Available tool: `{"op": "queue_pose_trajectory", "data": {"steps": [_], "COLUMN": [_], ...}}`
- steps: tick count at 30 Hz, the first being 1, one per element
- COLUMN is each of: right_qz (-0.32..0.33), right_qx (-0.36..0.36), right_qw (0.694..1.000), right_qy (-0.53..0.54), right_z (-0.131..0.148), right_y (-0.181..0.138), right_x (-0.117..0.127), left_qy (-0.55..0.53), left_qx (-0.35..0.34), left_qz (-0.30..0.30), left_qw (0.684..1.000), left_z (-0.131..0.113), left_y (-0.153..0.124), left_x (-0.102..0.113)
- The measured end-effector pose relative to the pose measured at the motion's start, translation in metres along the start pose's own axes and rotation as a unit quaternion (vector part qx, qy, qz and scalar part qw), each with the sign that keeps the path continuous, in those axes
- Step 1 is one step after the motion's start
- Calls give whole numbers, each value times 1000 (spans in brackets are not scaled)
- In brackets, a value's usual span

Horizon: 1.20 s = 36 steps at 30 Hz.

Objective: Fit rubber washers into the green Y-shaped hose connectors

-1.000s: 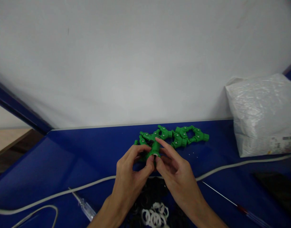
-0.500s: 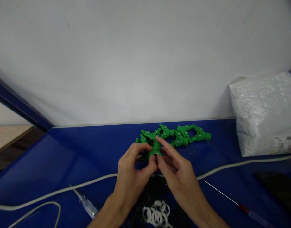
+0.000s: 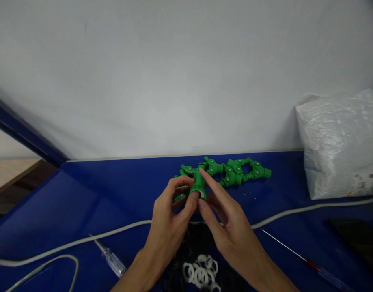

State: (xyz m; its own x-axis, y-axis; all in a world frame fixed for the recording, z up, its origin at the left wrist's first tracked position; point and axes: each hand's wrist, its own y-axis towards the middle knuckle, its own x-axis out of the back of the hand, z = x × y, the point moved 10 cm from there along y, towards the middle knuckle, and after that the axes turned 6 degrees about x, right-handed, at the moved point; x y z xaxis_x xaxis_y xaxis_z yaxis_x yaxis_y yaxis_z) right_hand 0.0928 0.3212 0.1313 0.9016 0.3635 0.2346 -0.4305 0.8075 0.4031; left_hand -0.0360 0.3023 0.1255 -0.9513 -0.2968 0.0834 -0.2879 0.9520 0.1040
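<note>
Between both hands is a green plastic hose fitting (image 3: 199, 182), its wide open end facing me with a white ring showing inside. My left hand (image 3: 171, 219) is closed around the fitting's left side, thumb at the rim of the opening. From the right, my right hand (image 3: 230, 227) grips it too, with the index finger stretched along the body and the thumb by the rim. Behind them lie several green Y-shaped hose fittings (image 3: 233, 178), partly hidden by the fingers. Below the hands sits a heap of white rings (image 3: 201, 274) among dark rings (image 3: 176, 280).
A white cable (image 3: 122, 230) crosses the blue table (image 3: 113, 190). One clear-handled screwdriver (image 3: 115, 263) lies left, a long thin screwdriver (image 3: 311, 264) right. A dark flat object (image 3: 353, 243) and a plastic-wrapped package (image 3: 341, 142) are at the right. A pale wall (image 3: 174, 81) rises behind.
The fitting has tipped so that its open end and white ring show more. My right thumb has drawn back slightly from the opening. Both hands keep hold.
</note>
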Motion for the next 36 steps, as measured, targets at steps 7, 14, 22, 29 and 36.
{"op": "queue_pose_trajectory", "data": {"steps": [7,14,22,29,36], "right_qz": [13,26,21,-34,-27], "right_qx": [-23,-7,-20,-9,24], "right_qw": [996,995,995,995,997], "right_qy": [85,99,94,95,75], "right_z": [-4,-2,-4,2,2], "right_y": [5,9,11,13,11], "right_x": [1,2,4,16,15], "left_qy": [-87,-97,-87,-107,-126], "left_qx": [36,28,42,32,25], "left_qz": [15,13,31,74,80], "left_qw": [995,995,995,991,988], "left_z": [3,-1,0,-5,-6], "left_y": [4,5,4,5,7], "left_x": [-1,0,-4,-4,-6]}}
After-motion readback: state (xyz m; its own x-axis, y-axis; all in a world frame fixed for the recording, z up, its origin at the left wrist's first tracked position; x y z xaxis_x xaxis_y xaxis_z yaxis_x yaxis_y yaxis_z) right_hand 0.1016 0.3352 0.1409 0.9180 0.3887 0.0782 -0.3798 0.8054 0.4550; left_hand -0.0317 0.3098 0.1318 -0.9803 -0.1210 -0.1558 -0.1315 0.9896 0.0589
